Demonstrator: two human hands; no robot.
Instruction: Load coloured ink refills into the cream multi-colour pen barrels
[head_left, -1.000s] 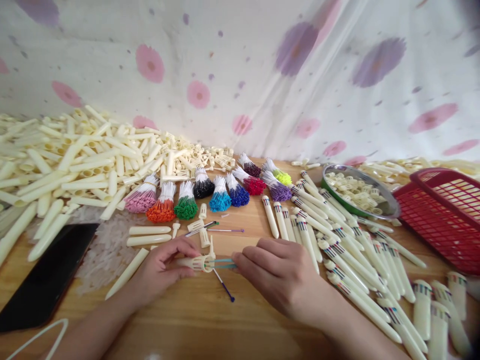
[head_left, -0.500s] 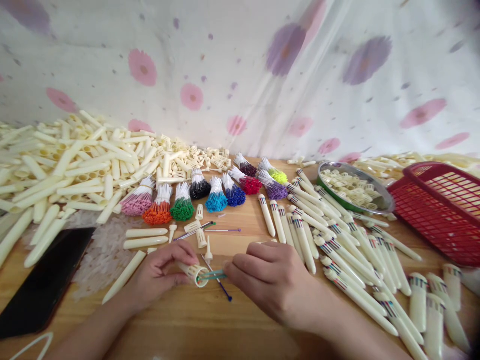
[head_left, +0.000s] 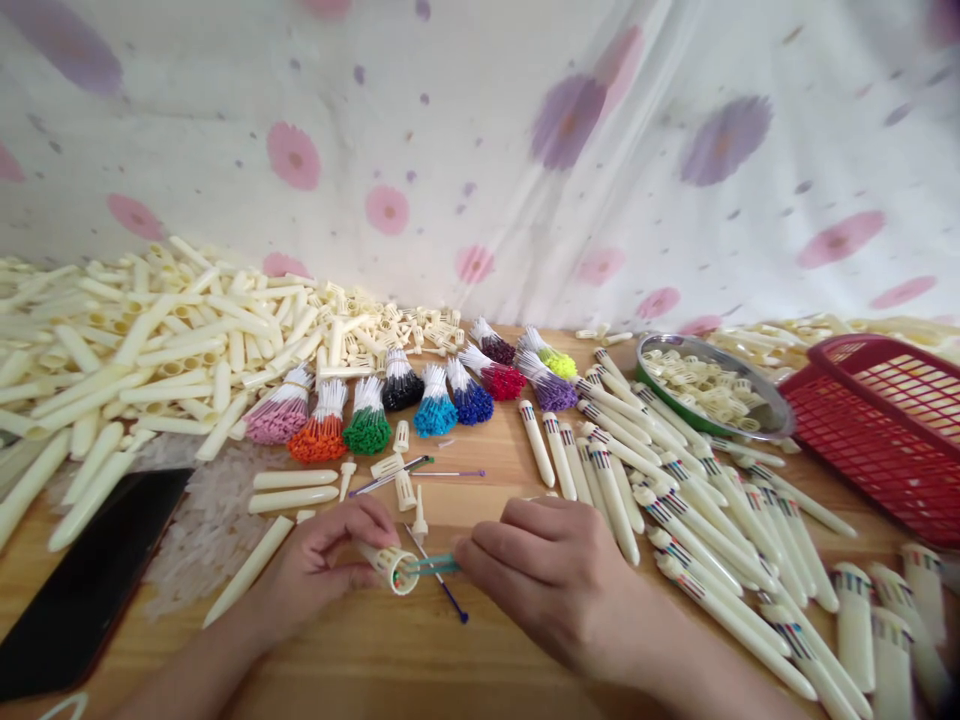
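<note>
My left hand (head_left: 322, 565) is closed on a cream slotted pen core (head_left: 390, 564), its open end turned to the right. My right hand (head_left: 544, 575) pinches thin teal refills (head_left: 433, 566) whose tips sit in the core's opening. A loose blue-tipped refill (head_left: 442, 584) lies on the wooden table (head_left: 390, 650) just under them. Rubber-banded bundles of coloured refills (head_left: 371, 415) stand in a row behind my hands.
Cream pen barrels (head_left: 150, 340) are heaped at the back left. Finished multicolour pens (head_left: 675, 480) lie in rows on the right, beside a metal bowl of small parts (head_left: 709, 385) and a red basket (head_left: 881, 430). A black phone (head_left: 82, 590) rests at the left edge.
The core in my left hand has turned from lying sideways to facing its open end at my right hand. The teal refills have slid further into it.
</note>
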